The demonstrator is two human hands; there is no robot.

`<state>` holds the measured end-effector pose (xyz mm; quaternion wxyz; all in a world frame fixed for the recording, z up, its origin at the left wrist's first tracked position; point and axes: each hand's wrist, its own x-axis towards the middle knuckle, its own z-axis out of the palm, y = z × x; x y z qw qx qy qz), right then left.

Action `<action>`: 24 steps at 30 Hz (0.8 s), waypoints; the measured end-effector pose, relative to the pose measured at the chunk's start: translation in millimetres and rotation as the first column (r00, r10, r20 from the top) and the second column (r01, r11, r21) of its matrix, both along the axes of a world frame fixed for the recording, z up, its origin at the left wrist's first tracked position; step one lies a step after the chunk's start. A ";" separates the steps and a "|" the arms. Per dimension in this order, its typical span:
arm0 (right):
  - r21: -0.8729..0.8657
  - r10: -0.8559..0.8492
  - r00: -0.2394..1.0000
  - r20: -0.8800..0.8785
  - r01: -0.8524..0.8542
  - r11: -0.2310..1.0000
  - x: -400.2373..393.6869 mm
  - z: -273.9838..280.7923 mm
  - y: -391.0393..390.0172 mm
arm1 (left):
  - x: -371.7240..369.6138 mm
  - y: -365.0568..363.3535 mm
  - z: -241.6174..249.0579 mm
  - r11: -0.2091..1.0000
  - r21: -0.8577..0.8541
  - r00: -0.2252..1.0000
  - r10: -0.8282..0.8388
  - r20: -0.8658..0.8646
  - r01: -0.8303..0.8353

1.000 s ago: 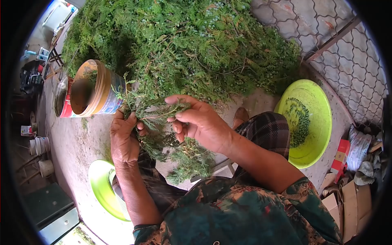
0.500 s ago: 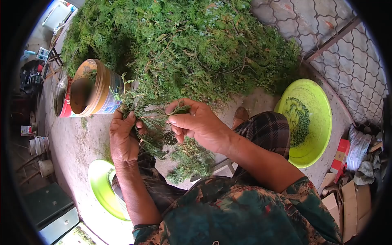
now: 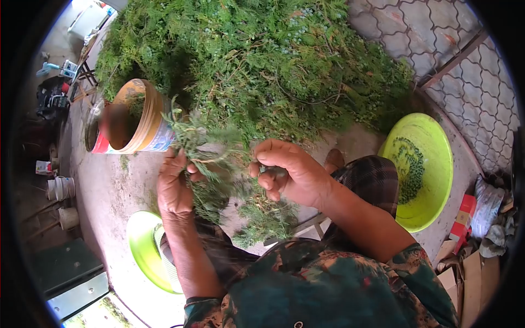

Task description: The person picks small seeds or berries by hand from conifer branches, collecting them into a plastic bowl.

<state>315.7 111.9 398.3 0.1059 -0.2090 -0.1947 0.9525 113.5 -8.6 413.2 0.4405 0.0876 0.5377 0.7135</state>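
Note:
My left hand [image 3: 176,183] is closed around the stem of a leafy evergreen branch [image 3: 210,156], whose foliage fans out to the right and hangs below the fingers, partly blurred. To the right of that branch, apart from it, is my right hand [image 3: 295,174], its fingers curled inward; whatever they hold is too small to make out. Below the hands, between the knees, lies another clump of evergreen sprigs [image 3: 268,218]. A yellow-green basin [image 3: 435,191] by the right knee contains many small round green cones [image 3: 410,169].
A big heap of evergreen branches [image 3: 246,65] spreads ahead. Two tilted buckets, one tan-rimmed [image 3: 153,117], stand at left. A second green basin [image 3: 139,246] sits at lower left. Wire mesh [image 3: 459,71] borders the right, with cardboard [image 3: 476,279] below it.
My right hand has drawn away from the branch to the right, and its fingers have curled in. The left hand still grips the branch. The whole view has shifted slightly.

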 end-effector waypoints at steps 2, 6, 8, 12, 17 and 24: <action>0.042 -0.028 1.000 -0.009 0.028 0.999 1.7 -0.7 1.9 | -5.3 -4.7 -12.9 0.997 0.016 0.997 -0.071 0.004 0.071; 0.108 0.021 0.999 0.024 -0.023 0.994 6.5 -10.1 6.2 | 5.4 -3.7 -18.9 0.985 0.139 0.975 -0.131 0.179 0.107; 0.122 0.014 1.000 0.020 -0.017 0.992 2.9 -8.5 2.4 | 12.9 -5.6 -17.9 0.975 0.221 0.894 -0.093 0.438 -0.007; 0.094 -0.054 0.991 0.121 0.043 0.995 -4.6 12.2 -4.9 | 27.7 4.0 -21.5 0.858 0.503 0.761 -0.394 0.515 0.104; 0.258 0.001 1.000 0.023 -0.007 0.966 -2.4 9.3 -0.9 | 37.2 10.6 -27.2 0.762 0.646 0.521 -0.571 0.635 0.047; 0.539 -0.168 0.978 -0.125 0.209 0.816 -23.5 32.1 -22.3 | 39.2 4.2 -29.1 0.801 0.584 0.535 -0.555 0.637 0.134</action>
